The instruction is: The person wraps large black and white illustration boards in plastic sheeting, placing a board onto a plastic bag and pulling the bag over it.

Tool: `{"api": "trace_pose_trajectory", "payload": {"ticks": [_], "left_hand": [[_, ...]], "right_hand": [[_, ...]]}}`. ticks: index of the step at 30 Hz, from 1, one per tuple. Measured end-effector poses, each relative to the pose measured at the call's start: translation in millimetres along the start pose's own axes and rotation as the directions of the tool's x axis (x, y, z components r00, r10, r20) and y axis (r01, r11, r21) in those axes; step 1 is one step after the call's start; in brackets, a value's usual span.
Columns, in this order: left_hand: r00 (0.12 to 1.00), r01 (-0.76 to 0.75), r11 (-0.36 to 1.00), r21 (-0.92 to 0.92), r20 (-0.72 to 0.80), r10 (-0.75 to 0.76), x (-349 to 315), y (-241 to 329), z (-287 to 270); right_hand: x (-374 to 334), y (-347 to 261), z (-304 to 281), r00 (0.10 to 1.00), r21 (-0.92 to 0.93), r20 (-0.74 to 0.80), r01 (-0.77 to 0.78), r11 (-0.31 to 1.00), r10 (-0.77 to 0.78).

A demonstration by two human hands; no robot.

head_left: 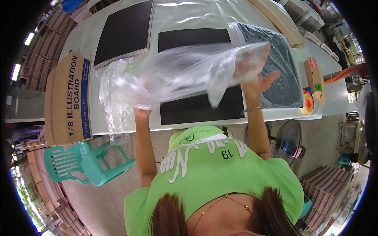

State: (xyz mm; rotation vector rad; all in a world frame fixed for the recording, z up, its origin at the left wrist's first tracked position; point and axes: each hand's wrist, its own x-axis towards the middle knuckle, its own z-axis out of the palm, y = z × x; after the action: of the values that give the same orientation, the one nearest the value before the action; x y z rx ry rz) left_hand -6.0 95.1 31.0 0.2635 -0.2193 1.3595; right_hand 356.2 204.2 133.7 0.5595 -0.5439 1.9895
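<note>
The right hand (252,74) splays against the clear plastic bag (185,69), likely to spread it; film blurs the left hand (144,99), its grip unclear.

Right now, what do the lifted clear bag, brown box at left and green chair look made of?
Clear bag: thin plastic film, glossy; streaky highlights, and the right hand partly shows through. Polymer unclear.
Brown box: probably corrugated cardboard, matte; dull tan face, folded edges.
Green chair: likely moulded plastic, satin; one even colour, rounded slots.
</note>
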Motion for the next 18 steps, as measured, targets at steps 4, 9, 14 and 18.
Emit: {"api": "trace_pose_trajectory", "payload": {"ticks": [4, 9, 14, 18], "left_hand": [[0.963, 0.242, 0.954, 0.175, -0.162, -0.215, -49.2, -21.1, -20.8], [0.993, 0.105, 0.994, -0.028, -0.044, -0.107, -25.6, -18.7, -9.1], [0.953, -0.302, 0.950, -0.084, -0.043, 0.299, 12.0, 58.8, 16.8], [0.927, -0.320, 0.898, 0.301, -0.095, 0.362, 42.2, 81.3, 30.4]], "right_hand": [[16.8, -20.0, 4.4, 0.968, -0.048, -0.189, 0.160, 0.986, -0.167], [-6.4, -16.6, -38.5, 0.846, -0.141, -0.491, 0.155, 0.978, -0.205], [-35.4, 34.2, -34.1, 0.699, -0.009, -0.685, -0.290, 0.957, 0.205], [-84.1, 70.7, -25.2, 0.664, 0.484, -0.120, -0.610, 0.628, 0.738]]}}
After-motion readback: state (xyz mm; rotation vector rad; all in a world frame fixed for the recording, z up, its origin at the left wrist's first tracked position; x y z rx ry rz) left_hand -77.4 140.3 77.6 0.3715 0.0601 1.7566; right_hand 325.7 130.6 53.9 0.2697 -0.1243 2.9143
